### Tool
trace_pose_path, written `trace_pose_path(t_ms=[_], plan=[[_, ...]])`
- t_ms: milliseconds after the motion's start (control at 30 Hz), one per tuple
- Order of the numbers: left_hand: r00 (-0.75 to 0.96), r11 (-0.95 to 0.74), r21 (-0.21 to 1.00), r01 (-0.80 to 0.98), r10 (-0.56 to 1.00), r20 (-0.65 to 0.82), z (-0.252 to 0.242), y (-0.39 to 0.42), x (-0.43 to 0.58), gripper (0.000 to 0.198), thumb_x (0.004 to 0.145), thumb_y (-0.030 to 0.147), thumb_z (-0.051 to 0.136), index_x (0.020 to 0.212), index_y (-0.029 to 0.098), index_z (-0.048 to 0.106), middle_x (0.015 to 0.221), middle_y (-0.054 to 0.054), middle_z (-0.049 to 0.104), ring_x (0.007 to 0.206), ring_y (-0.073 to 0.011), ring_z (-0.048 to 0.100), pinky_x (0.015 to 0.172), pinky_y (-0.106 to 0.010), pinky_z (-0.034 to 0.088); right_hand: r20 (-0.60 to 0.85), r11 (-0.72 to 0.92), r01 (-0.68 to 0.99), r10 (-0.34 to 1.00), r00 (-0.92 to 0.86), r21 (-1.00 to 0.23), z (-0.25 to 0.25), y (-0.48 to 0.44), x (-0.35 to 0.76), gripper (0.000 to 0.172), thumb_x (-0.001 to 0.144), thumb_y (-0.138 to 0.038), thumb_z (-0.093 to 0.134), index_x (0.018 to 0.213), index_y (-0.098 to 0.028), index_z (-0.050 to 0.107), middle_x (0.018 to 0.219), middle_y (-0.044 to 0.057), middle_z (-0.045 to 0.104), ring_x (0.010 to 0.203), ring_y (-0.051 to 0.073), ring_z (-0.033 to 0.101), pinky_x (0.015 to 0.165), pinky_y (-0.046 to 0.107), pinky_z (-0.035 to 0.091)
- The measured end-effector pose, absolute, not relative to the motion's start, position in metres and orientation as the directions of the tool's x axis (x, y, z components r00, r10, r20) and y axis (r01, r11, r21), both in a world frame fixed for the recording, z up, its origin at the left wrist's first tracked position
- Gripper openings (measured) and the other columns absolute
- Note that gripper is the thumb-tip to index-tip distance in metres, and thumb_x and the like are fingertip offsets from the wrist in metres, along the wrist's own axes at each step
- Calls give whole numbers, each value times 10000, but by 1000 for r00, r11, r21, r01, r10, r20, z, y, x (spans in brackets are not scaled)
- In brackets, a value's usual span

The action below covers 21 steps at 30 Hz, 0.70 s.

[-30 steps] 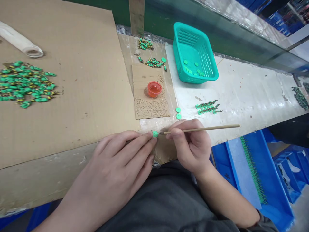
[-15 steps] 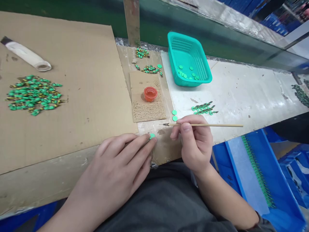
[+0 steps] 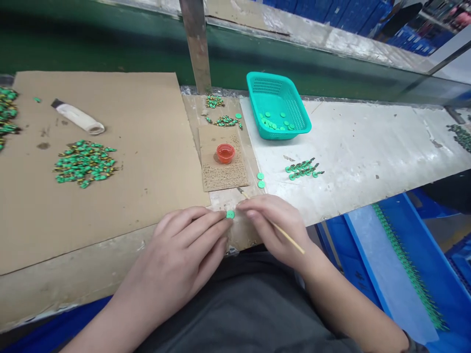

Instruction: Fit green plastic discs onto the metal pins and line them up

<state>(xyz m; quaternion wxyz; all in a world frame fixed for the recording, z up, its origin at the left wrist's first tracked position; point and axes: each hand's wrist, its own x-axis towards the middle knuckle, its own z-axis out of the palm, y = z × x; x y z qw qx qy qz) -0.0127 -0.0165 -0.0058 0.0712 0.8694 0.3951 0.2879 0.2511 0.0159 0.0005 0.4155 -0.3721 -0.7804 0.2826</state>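
My left hand [image 3: 180, 255] lies flat near the bench's front edge, its fingertips pressed on a small green disc [image 3: 230, 214]. My right hand [image 3: 272, 228] sits just right of that disc, fingers reaching toward it, and holds a thin wooden brush [image 3: 283, 231] whose handle points down to the right and whose tip pokes out above the hand. A small orange paint cup [image 3: 225, 153] stands on a speckled card piece [image 3: 222, 171] beyond the hands. Two loose green discs [image 3: 261, 180] lie right of that card.
A teal basket [image 3: 278, 105] holding green discs stands at the back. Painted green pieces lie in rows [image 3: 302, 169] on the white surface and in a pile [image 3: 84, 163] on the big cardboard sheet [image 3: 110, 147]. A white tube [image 3: 78, 117] lies far left. Blue bins [image 3: 390, 274] sit below right.
My right hand has dropped toward the disc and swung the brush from level, handle to the right, to slanting down-right. The camera has tilted up, showing more of the bench's far side.
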Motion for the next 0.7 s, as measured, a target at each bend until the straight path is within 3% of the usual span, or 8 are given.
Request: trace_pose_path(t_ms=[67, 200, 267, 400, 467, 567, 633, 700], plan=[[525, -682, 331, 652, 721, 452, -6, -15, -14, 298, 1206, 241, 659, 1470, 269, 795, 1400, -61, 895, 1269, -281, 795, 1108, -464, 576, 440, 636, 375, 755, -487, -675, -4, 22, 249, 214, 1202, -150, 650, 1312, -273, 787, 1239, 70, 936, 1156, 253, 879, 1059, 462, 736], [485, -633, 309, 710, 758, 437, 4, -25, -9, 279, 1192, 217, 663, 1415, 248, 829, 1294, -93, 864, 1163, -273, 777, 1040, -457, 603, 406, 669, 369, 709, -576, -645, -6, 25, 244, 215, 1163, -118, 647, 1262, -270, 762, 1125, 65, 886, 1101, 270, 824, 984, 451, 723], [473, -598, 366, 713, 795, 378, 10, -35, -6, 296, 1168, 207, 684, 1418, 244, 837, 1275, -107, 850, 1162, -277, 776, 1010, -463, 621, 380, 654, 386, 720, -581, -650, -7, 22, 243, 220, 1168, -110, 640, 1239, -281, 757, 1134, 61, 877, 1103, 269, 828, 969, 439, 720], [422, -511, 319, 798, 852, 308, 18, -44, -30, 295, 1133, 261, 729, 1404, 307, 837, 1230, -60, 860, 1122, -215, 803, 989, -394, 661, 412, 648, 428, 746, -523, -630, -14, 14, 241, 211, 1162, -126, 669, 1225, -304, 763, 1114, 47, 885, 1042, 282, 864, 899, 435, 725], [304, -385, 301, 873, 910, 281, 24, -40, -67, 281, 1142, 279, 707, 1386, 314, 843, 1210, -54, 875, 1120, -208, 820, 1006, -387, 684, 450, 650, 449, 755, -477, -614, -17, 10, 241, 139, 1174, -188, 696, 1198, -312, 755, 1094, 41, 876, 1007, 281, 878, 852, 425, 729], [-13, -54, 241, 969, 964, 266, 39, -23, -148, 292, 1203, 301, 591, 1336, 259, 848, 1242, -101, 874, 1132, -245, 826, 1061, -463, 713, 502, 655, 478, 756, -421, -586, -19, 5, 243, 56, 1182, -271, 726, 1194, -321, 750, 1071, 41, 881, 963, 287, 898, 821, 430, 747], [-183, 142, 180, 973, 954, 239, 50, -4, -200, 265, 1206, 407, 685, 1332, 221, 825, 1289, -121, 846, 1164, -259, 815, 1087, -493, 715, 535, 659, 484, 751, -387, -575, -20, 4, 244, 44, 1178, -305, 742, 1215, -320, 760, 1088, 52, 903, 970, 300, 917, 840, 442, 765], [-259, 240, 122, 963, 951, 172, 58, 17, -237, 384, 1161, 526, 805, 1401, 226, 790, 1434, -109, 809, 1244, -262, 803, 1103, -501, 722, 556, 660, 482, 749, -362, -576, -20, 4, 244, 54, 1176, -316, 744, 1223, -316, 771, 1114, 64, 923, 993, 307, 933, 868, 446, 778]])
